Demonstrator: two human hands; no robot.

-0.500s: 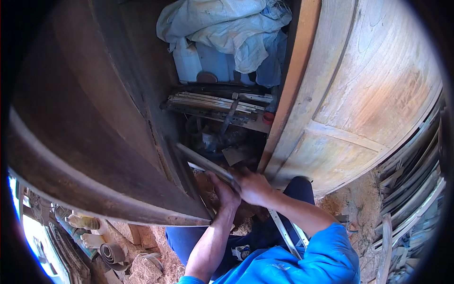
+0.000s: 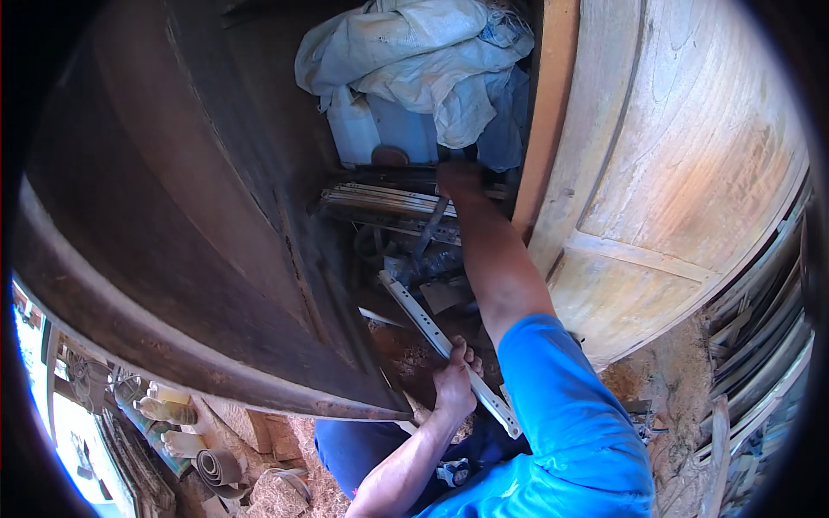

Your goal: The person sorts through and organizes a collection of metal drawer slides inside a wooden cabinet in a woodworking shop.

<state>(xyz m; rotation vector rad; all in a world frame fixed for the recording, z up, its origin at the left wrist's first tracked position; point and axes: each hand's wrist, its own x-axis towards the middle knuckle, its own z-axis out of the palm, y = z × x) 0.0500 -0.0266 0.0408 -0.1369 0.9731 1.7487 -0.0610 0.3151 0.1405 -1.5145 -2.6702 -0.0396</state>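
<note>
reaching right hand [image 2: 458,179] now onto stacked rails [image 2: 389,203]

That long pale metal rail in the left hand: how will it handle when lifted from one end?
The metal rail looks straight and thin-walled, so probably stiff and fairly light. The left hand grips it nearer the low end, so the long far end may swing or dip. Its smooth painted face could slip in a dusty grip.

The right hand [image 2: 458,180] has left the metal rail [image 2: 449,352] and now reaches up to the stacked rails [image 2: 389,203] inside the cabinet. The left hand [image 2: 455,380] alone now grips the rail.
</note>
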